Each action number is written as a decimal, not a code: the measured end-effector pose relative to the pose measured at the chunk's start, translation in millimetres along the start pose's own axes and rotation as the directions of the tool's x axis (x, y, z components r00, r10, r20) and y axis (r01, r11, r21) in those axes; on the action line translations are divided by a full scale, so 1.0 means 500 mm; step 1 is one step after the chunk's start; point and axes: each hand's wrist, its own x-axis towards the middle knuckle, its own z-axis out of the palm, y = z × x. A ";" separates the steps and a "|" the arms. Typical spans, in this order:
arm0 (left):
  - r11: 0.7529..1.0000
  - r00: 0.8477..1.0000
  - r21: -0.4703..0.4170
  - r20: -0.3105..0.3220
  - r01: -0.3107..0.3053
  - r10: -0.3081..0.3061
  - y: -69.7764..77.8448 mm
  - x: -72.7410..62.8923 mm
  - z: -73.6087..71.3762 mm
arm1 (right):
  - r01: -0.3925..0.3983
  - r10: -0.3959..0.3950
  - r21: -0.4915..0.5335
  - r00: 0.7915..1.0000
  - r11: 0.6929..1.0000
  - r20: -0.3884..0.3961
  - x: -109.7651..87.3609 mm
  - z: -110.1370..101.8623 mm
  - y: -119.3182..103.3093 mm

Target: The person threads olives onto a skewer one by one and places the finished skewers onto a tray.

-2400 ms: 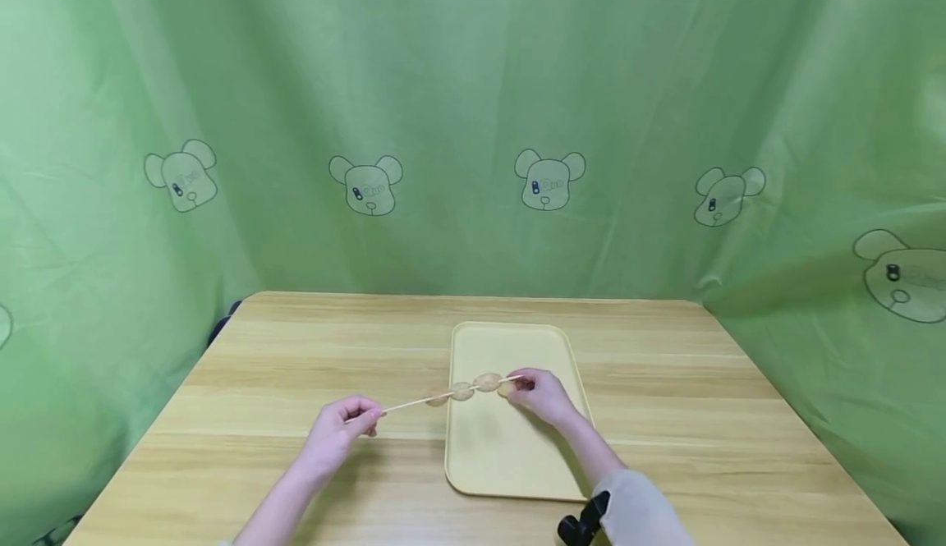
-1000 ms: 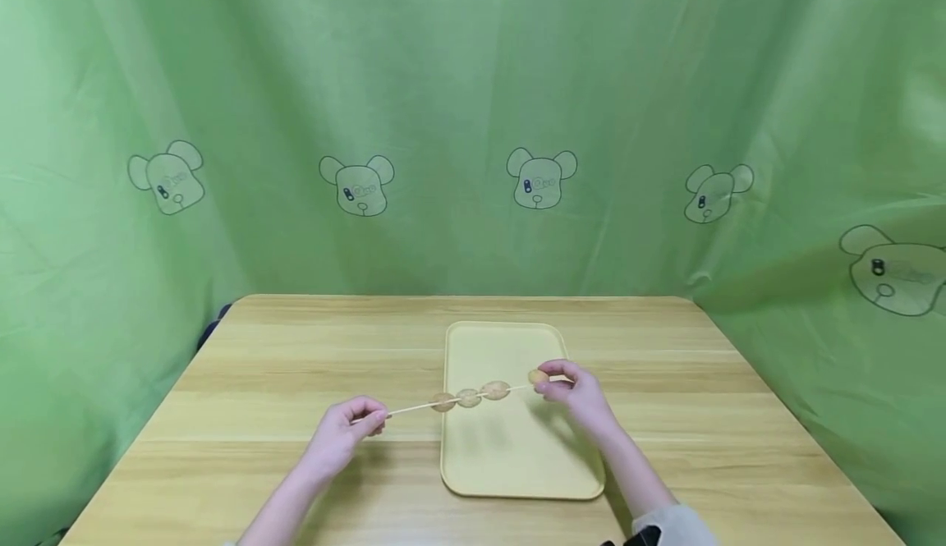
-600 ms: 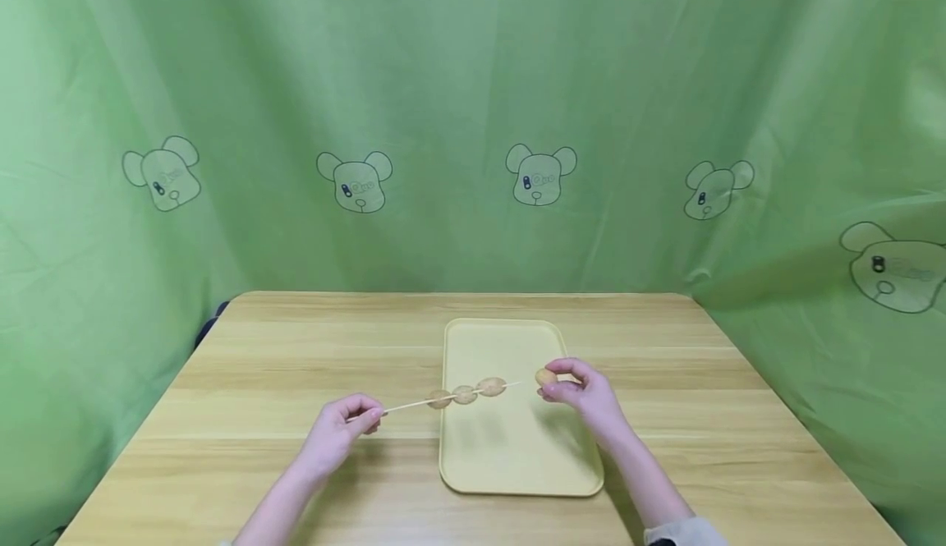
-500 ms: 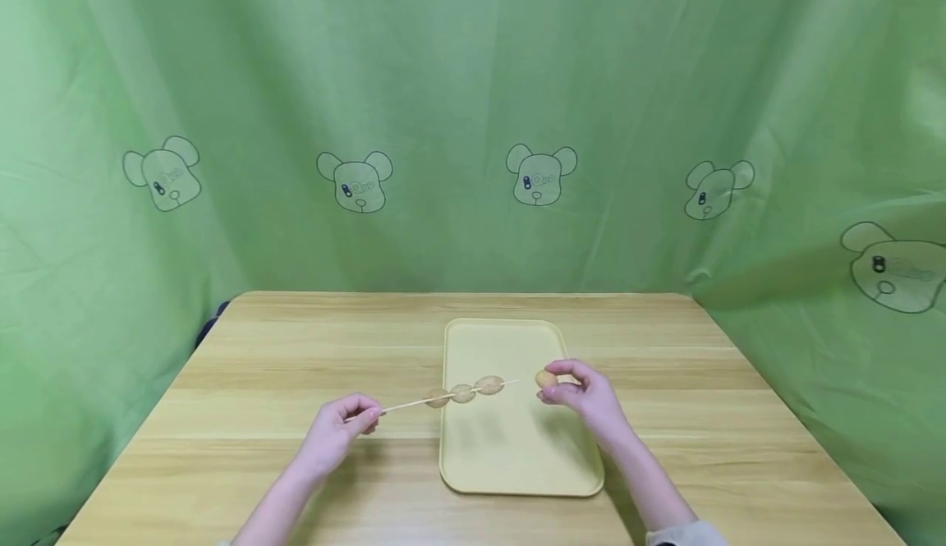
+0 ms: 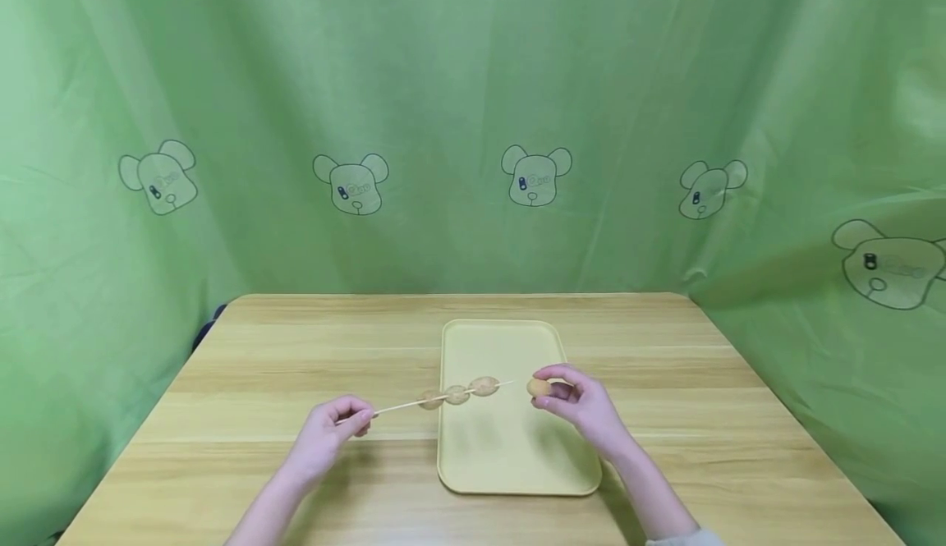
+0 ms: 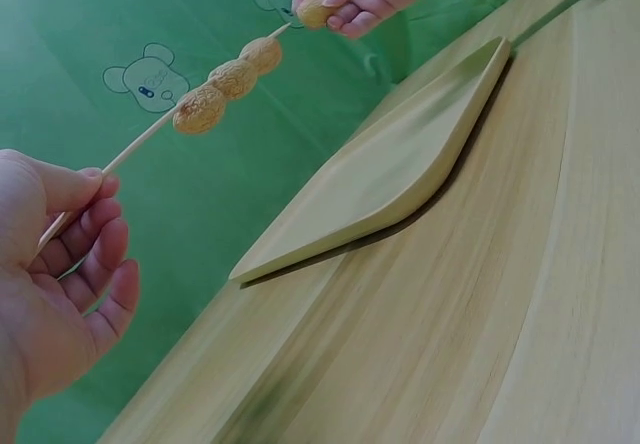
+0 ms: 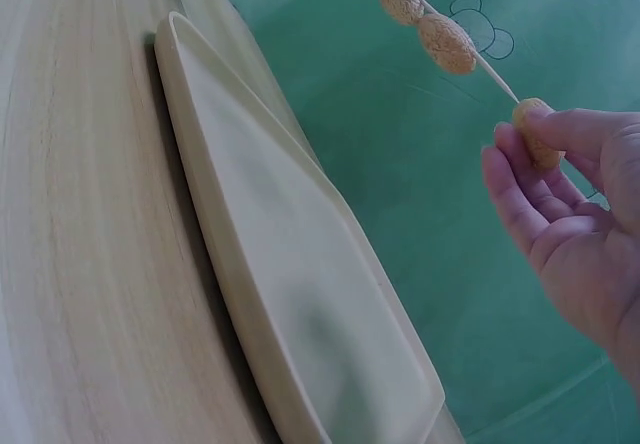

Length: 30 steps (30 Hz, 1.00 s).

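Observation:
My left hand (image 5: 323, 438) pinches the rear end of a thin wooden skewer (image 6: 135, 149) between thumb and forefinger. Near its front end sit three brown, wrinkled oval balls (image 5: 457, 395) threaded in a row, and the bare tip sticks out past them, pointing right. Between thumb and fingertips, my right hand (image 5: 584, 408) holds a single yellowish-brown ball (image 5: 539, 388). In the head view a small gap separates this ball from the skewer's tip; in the right wrist view the tip appears right at the ball (image 7: 540, 136). Both hands are raised above a pale yellow tray (image 5: 517, 468).
The low-rimmed rectangular tray lies on a wood-grain table (image 5: 296, 349), a little right of the middle. Behind and beside the table hangs a green curtain (image 5: 443, 78) printed with bear heads. Shadows of hands and skewer fall on tray and table.
The right hand's ball was beside the threaded balls at the skewer's front end; it has since moved right, away from the tip. The left hand has kept its hold and drifted slightly left.

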 end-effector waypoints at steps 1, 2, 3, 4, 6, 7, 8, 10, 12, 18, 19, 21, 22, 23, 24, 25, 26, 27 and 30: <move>1.000 1.000 0.005 0.003 -0.003 0.003 0.000 -0.001 -0.001 | 0.008 -0.008 -0.003 1.000 1.000 0.004 -0.001 0.000 0.001; 1.000 1.000 0.012 0.005 -0.006 0.006 0.000 -0.002 -0.002 | 0.014 -0.014 -0.004 1.000 1.000 0.006 -0.002 0.000 0.002; 1.000 1.000 0.014 0.007 -0.007 0.007 -0.001 -0.003 -0.003 | 0.020 -0.020 -0.003 1.000 1.000 0.010 -0.002 0.000 0.002; 1.000 1.000 0.017 0.009 -0.009 0.008 -0.002 -0.003 -0.004 | 0.030 -0.030 -0.003 0.999 1.000 0.014 -0.003 0.001 0.003; 1.000 1.000 0.016 0.014 -0.008 0.008 -0.003 -0.004 -0.006 | 0.046 -0.046 0.000 0.999 0.999 0.020 -0.003 0.002 0.004; 1.000 1.000 0.015 0.017 -0.008 0.008 -0.003 -0.005 -0.007 | 0.052 -0.052 0.004 0.998 0.999 0.023 -0.003 0.003 0.004; 1.000 1.000 0.013 0.020 -0.008 0.007 -0.003 -0.005 -0.008 | 0.059 -0.059 0.004 0.998 0.998 0.026 -0.003 0.004 0.004; 1.000 0.999 0.006 0.030 -0.010 0.010 -0.003 -0.005 -0.009 | 0.078 -0.078 0.002 0.996 0.997 0.034 -0.003 0.006 0.004; 1.000 0.999 0.000 0.043 -0.018 0.018 -0.002 -0.005 -0.010 | 0.092 -0.092 -0.010 0.995 0.996 0.032 -0.003 0.009 0.004; 0.999 0.997 -0.004 0.069 -0.045 0.045 0.001 -0.007 -0.012 | 0.160 -0.159 -0.048 0.987 0.986 0.023 0.000 0.016 0.008; 0.999 0.996 -0.004 0.072 -0.048 0.048 0.001 -0.008 -0.013 | 0.172 -0.171 -0.047 0.985 0.984 0.026 0.000 0.016 0.009; 0.999 0.996 -0.001 0.078 -0.051 0.051 0.001 -0.008 -0.013 | 0.183 -0.182 -0.045 0.983 0.982 0.031 0.001 0.016 0.011; 0.999 0.995 0.003 0.079 -0.054 0.053 0.001 -0.008 -0.013 | 0.183 -0.182 -0.043 0.983 0.982 0.032 0.001 0.015 0.012; 0.998 0.995 0.004 0.080 -0.056 0.056 0.001 -0.008 -0.012 | 0.180 -0.179 -0.039 0.983 0.983 0.034 0.001 0.014 0.013; 0.998 0.995 0.006 0.081 -0.059 0.059 0.001 -0.008 -0.012 | 0.173 -0.172 -0.042 0.985 0.984 0.034 0.001 0.014 0.014; 0.998 0.995 0.005 0.081 -0.062 0.061 0.001 -0.008 -0.012 | 0.160 -0.159 -0.045 0.987 0.986 0.033 0.001 0.013 0.014; 0.998 0.995 0.004 0.082 -0.062 0.062 0.001 -0.008 -0.011 | 0.148 -0.146 -0.045 0.989 0.988 0.032 0.000 0.013 0.014; 0.998 0.994 0.000 0.084 -0.065 0.065 0.000 -0.008 -0.011 | 0.137 -0.136 -0.048 0.990 0.989 0.029 0.000 0.013 0.014; 0.997 0.993 -0.005 0.089 -0.072 0.072 -0.001 -0.009 -0.010 | 0.110 -0.109 -0.064 0.994 0.992 0.016 0.000 0.013 0.013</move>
